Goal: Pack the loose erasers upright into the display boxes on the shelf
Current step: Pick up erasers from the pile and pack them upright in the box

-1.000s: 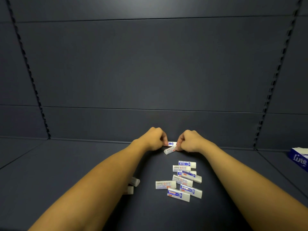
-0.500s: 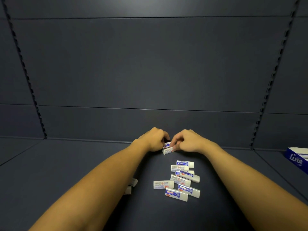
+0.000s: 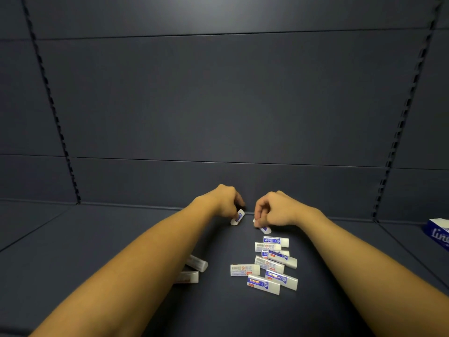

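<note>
The dark blue-grey shelf floor (image 3: 97, 239) and back panels (image 3: 218, 105) look matt and smooth. The small white erasers (image 3: 272, 263) near the middle wear glossy printed paper-like sleeves in blue and white. The blue-and-white box (image 3: 437, 231) at far right looks like smooth printed cardboard.

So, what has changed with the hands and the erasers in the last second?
The hands drew apart: the left hand now holds one eraser, the right hand pinches another. Earlier they met together. The loose pile and blue box stayed put.
</note>
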The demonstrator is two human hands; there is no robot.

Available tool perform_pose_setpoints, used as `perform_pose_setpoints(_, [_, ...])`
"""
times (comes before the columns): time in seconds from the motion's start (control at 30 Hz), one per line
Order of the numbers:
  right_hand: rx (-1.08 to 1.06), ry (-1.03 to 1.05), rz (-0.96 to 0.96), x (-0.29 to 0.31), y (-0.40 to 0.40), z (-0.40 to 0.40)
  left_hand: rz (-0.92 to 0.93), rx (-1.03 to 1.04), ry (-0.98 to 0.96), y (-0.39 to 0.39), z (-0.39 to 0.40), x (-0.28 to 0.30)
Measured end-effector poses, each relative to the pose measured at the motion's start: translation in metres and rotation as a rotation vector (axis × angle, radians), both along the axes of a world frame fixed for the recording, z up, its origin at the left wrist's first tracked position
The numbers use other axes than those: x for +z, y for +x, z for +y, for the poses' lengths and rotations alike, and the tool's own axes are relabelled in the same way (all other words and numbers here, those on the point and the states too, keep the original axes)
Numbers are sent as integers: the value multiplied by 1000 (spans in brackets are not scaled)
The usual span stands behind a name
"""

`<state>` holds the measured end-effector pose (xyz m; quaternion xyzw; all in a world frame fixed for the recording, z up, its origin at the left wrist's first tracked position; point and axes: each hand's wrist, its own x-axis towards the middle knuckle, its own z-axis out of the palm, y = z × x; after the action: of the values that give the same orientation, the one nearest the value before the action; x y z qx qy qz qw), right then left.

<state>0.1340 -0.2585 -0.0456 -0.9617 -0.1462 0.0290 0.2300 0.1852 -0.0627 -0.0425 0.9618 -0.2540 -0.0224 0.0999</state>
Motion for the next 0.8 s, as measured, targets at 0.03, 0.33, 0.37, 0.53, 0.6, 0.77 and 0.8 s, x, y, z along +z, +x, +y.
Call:
perform_pose_setpoints(0.03, [2,-15,2,-1,1,1,12,-14,-3,-1,2,1])
perform_pose_setpoints(0.33, [-96,-41,22,-3,1,-2,34,-44,103,-4,9,4])
perform_pose_setpoints(0.37, [-104,-53,25,-3,1,-4,23,-57,122,-5,10,4])
perform_pose_setpoints(0.53, [-131,-98,26,-5,-3,-8,-14,-96,151,-4,12,3])
perform_pose_setpoints(0.6, [-136,-105,17,-5,-3,-9,11,-110,117,-6,12,2])
perform_pose_setpoints(0.77, [-134,-123,9,-4,-6,-10,97,-120,46,-9,13,2])
perform_pose_setpoints(0.8, [-136,-125,3,-3,-7,-11,116,-103,20,-9,13,3])
